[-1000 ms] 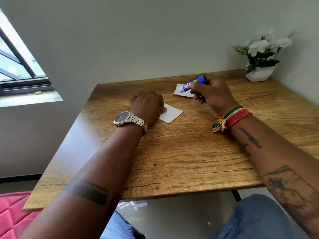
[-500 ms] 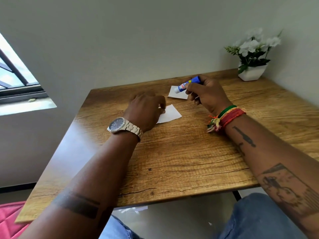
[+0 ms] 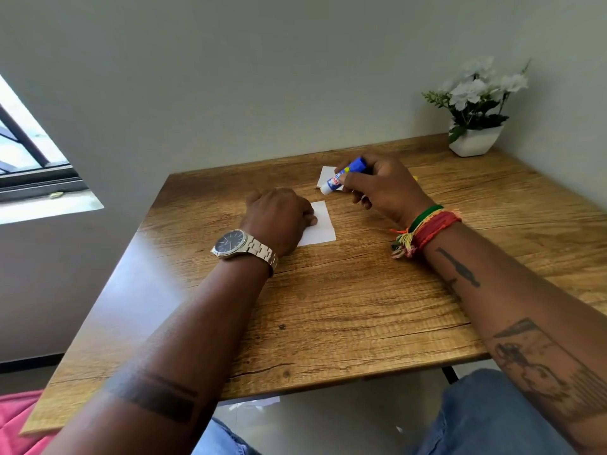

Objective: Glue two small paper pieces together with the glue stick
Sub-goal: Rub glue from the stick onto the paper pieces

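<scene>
A small white paper piece (image 3: 320, 226) lies on the wooden table (image 3: 345, 310), its left part under my left hand (image 3: 277, 220), whose curled fingers press down on it. A second white paper piece (image 3: 325, 177) lies farther back, partly behind the glue stick. My right hand (image 3: 382, 188) grips the blue glue stick (image 3: 343, 175), its white end pointing down-left just above the table between the two papers. A bit of yellow shows behind my right hand.
A white pot of white flowers (image 3: 476, 139) stands at the table's back right corner by the wall. A window (image 3: 29, 159) is at the left. The table's front edge runs near my knees, with a red cushion (image 3: 16, 421) at lower left.
My right hand has tilted the glue stick's white end down toward the table. The near paper has turned squarer under my left hand. The camera has shifted slightly.
</scene>
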